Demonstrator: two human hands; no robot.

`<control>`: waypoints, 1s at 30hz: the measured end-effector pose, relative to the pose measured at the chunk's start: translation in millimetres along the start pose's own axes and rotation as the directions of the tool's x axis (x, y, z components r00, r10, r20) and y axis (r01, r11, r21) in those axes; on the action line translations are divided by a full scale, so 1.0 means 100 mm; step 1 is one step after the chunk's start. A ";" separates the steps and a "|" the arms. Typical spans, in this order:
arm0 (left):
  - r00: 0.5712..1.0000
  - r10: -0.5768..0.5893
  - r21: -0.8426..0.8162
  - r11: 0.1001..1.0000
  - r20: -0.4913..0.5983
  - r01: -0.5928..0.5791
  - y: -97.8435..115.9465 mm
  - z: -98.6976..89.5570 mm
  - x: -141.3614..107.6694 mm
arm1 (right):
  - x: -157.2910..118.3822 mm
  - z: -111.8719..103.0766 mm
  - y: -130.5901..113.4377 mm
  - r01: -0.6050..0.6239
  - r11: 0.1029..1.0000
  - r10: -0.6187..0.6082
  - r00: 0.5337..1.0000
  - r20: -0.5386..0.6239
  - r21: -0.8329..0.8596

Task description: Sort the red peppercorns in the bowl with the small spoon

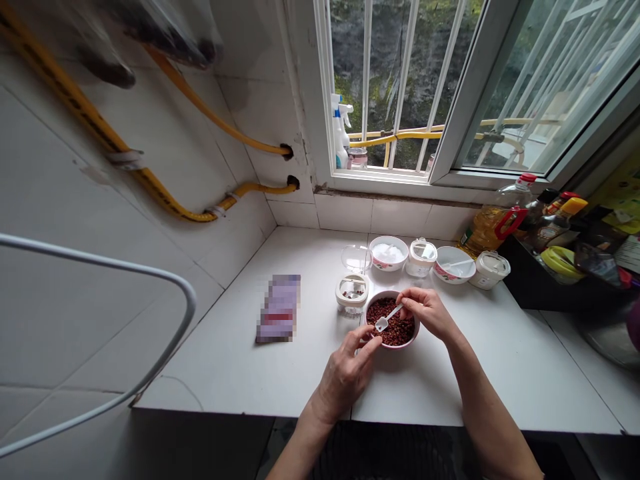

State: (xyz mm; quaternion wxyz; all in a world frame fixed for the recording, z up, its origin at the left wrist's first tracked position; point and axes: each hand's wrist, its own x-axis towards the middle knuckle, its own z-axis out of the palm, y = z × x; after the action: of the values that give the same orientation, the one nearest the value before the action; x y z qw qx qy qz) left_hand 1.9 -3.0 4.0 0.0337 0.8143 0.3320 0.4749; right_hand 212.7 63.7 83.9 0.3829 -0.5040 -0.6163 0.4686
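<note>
While your right hand pinches the white spoon over the bowl of dark red grains, your left hand sits at the bowl's near left side, fingertips by the scoop; whether they pinch anything, you cannot tell. To the left, the purple packet's print is pixelated past reading. Dark marks, perhaps lettering, run along the yellow pipe at far left.

No text is legible; print on the yellow pipe seems too blurred.
</note>
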 end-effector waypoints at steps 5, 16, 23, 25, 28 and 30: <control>1.000 -0.003 0.004 1.000 0.002 0.003 0.00 0.00 0.00 | 0.00 -0.01 0.00 -0.004 1.000 0.004 1.000 0.019 0.003; 1.000 -0.008 0.013 1.000 0.006 0.008 -0.01 0.00 -0.01 | -0.04 -0.06 -0.06 -0.020 1.000 0.018 0.995 0.100 0.020; 1.000 -0.009 0.025 1.000 0.007 0.009 -0.01 0.00 -0.01 | -0.02 -0.13 -0.02 -0.046 0.996 0.038 0.993 0.114 0.075; 1.000 -0.007 0.026 1.000 0.001 0.007 0.00 0.00 -0.01 | -0.01 -0.14 -0.02 -0.047 0.996 0.039 0.995 0.095 0.080; 1.000 0.000 0.015 1.000 -0.005 0.000 0.00 0.00 0.00 | 0.00 -0.15 -0.01 -0.050 0.993 0.043 0.997 0.068 0.107; 1.000 0.002 0.011 1.000 -0.002 -0.002 0.00 0.00 0.00 | 0.01 -0.15 0.00 -0.065 0.989 0.058 0.997 0.057 0.136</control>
State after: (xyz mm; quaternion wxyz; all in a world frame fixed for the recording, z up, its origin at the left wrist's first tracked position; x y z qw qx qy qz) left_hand 1.9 -2.7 3.8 0.0285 0.8143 0.3337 0.4740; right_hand 227.3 67.4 87.6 0.3856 -0.4824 -0.5767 0.5348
